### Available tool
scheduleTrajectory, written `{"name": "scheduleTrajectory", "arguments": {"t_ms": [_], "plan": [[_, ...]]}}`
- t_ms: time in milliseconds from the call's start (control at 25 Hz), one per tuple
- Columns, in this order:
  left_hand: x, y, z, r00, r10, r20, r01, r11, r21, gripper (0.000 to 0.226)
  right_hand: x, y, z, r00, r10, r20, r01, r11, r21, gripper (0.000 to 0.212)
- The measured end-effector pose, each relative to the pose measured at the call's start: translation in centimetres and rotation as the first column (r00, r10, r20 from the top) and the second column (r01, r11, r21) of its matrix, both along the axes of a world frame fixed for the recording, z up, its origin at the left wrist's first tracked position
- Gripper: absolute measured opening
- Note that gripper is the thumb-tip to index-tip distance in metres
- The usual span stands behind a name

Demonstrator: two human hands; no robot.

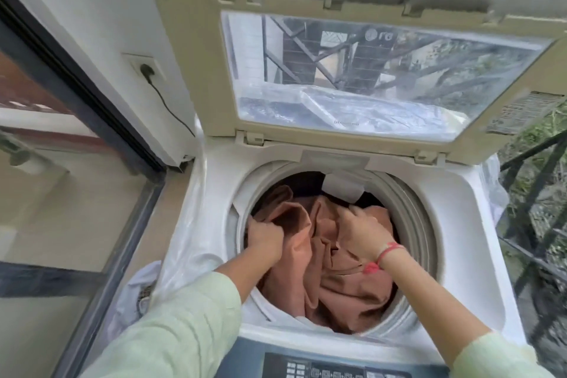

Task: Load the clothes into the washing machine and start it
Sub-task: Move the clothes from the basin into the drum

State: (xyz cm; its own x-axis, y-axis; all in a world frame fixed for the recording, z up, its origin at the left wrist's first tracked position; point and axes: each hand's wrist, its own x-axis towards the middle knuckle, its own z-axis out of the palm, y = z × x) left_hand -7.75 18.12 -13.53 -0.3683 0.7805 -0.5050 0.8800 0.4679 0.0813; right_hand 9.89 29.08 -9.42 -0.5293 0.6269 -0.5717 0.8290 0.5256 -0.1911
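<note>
Control panel (331, 368) untouched, well short of the fingers. Left hand (265, 236) and right hand (360, 233) each clench folds of pink-brown clothes (331, 282) inside the drum (411, 196), apparently packing them down so the raised lid (383, 77) can close.

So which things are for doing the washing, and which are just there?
For the washing:
- washing machine, open lid
- pinkish-brown cloth in the tub
- left hand and right hand, both gripping the cloth
- control panel

Just there:
- sliding door
- black railing
- red wrist thread
</note>
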Motion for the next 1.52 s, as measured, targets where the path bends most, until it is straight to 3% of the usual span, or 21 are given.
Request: {"name": "scheduleTrajectory", "arguments": {"t_ms": [80,120,160,200,240,280,320,360,400,440,480,600,720,880,1040,1160,1240,1320,1440,1520], "plan": [[0.4,2.2,-0.2,0.999,-0.015,0.044,-0.003,0.921,0.388,0.048,-1.3,1.0,-2.2,0.990,-0.120,0.078,0.116,0.991,0.060,0.109],[0.6,3.0,-1.3,0.986,-0.054,0.159,-0.020,0.901,0.434,0.060,-1.5,0.9,-4.1,0.978,-0.115,0.176,0.114,0.993,0.017,0.118],[1.2,3.8,-2.4,0.967,-0.100,0.233,0.006,0.928,0.372,0.078,-1.1,0.5,-5.3,0.968,-0.074,0.241,0.092,0.994,-0.067,0.117],[2.1,3.9,-4.1,0.951,-0.146,0.271,0.095,0.976,0.195,0.098,-0.8,-0.1,-7.3,0.922,0.150,0.358,-0.077,0.975,-0.210,0.105],[2.7,3.6,-6.3,0.946,-0.208,0.247,0.216,0.976,-0.008,0.116,-0.4,-1.3,-9.4,0.891,0.284,0.355,-0.133,0.910,-0.393,0.083],[2.6,3.2,-8.6,0.948,-0.243,0.205,0.283,0.939,-0.194,0.129,0.1,-2.7,-11.3,0.913,0.281,0.294,-0.093,0.847,-0.523,0.069],[2.2,2.1,-10.9,0.961,-0.228,0.159,0.269,0.906,-0.327,0.135,0.4,-3.6,-12.9,0.921,0.229,0.316,-0.013,0.827,-0.562,0.075],[1.8,1.3,-12.9,0.977,-0.185,0.107,0.213,0.884,-0.417,0.131,0.7,-4.3,-13.7,0.915,0.153,0.374,0.077,0.843,-0.533,0.101],[1.4,0.6,-14.3,0.990,-0.111,0.092,0.141,0.872,-0.468,0.122,0.4,-4.6,-14.4,0.894,-0.004,0.448,0.208,0.889,-0.408,0.124],[1.3,0.1,-15.6,0.994,-0.053,0.098,0.096,0.856,-0.508,0.115,0.1,-4.6,-15.7,0.869,-0.083,0.488,0.281,0.894,-0.348,0.130],[1.2,0.0,-16.1,0.995,0.011,0.100,0.045,0.843,-0.536,0.113,0.0,-4.2,-16.7,0.862,-0.188,0.470,0.374,0.863,-0.340,0.123],[1.6,0.9,-18.5,0.990,0.062,0.127,0.023,0.816,-0.577,0.136,-0.1,-3.0,-20.0,0.872,-0.127,0.473,0.274,0.927,-0.257,0.111],[2.4,2.2,-22.1,0.991,0.023,0.135,0.061,0.807,-0.587,0.154,0.5,-3.4,-26.1,0.898,-0.129,0.420,0.205,0.969,-0.140,0.077],[3.3,2.5,-26.8,0.994,0.019,0.110,0.056,0.769,-0.637,0.138,0.6,-4.9,-31.4,0.904,-0.189,0.382,0.215,0.976,-0.026,0.059],[2.5,2.9,-26.9,0.980,-0.028,0.197,0.161,0.692,-0.703,0.152,0.4,-5.2,-31.5,0.886,-0.179,0.428,0.212,0.977,-0.032,0.060],[1.2,4.6,-23.1,0.964,-0.049,0.261,0.229,0.651,-0.723,0.147,-0.1,-3.4,-27.8,0.853,-0.026,0.522,0.131,0.977,-0.166,0.082],[0.8,6.2,-19.7,0.950,-0.074,0.303,0.269,0.685,-0.678,0.121,-0.8,-1.3,-23.6,0.830,0.072,0.554,0.120,0.945,-0.304,0.098],[0.7,7.3,-14.6,0.937,-0.130,0.325,0.309,0.742,-0.595,0.088,-1.7,0.5,-18.1,0.855,0.146,0.497,0.024,0.947,-0.319,0.071],[1.2,7.3,-6.3,0.904,-0.274,0.328,0.393,0.835,-0.385,0.036,-1.6,1.6,-8.6,0.963,0.103,0.251,-0.083,0.992,-0.092,0.043],[0.8,6.6,-0.1,0.847,-0.427,0.316,0.497,0.848,-0.186,0.043,-1.1,0.6,-2.8,0.999,0.043,0.002,-0.043,0.998,0.042,0.046]]}}
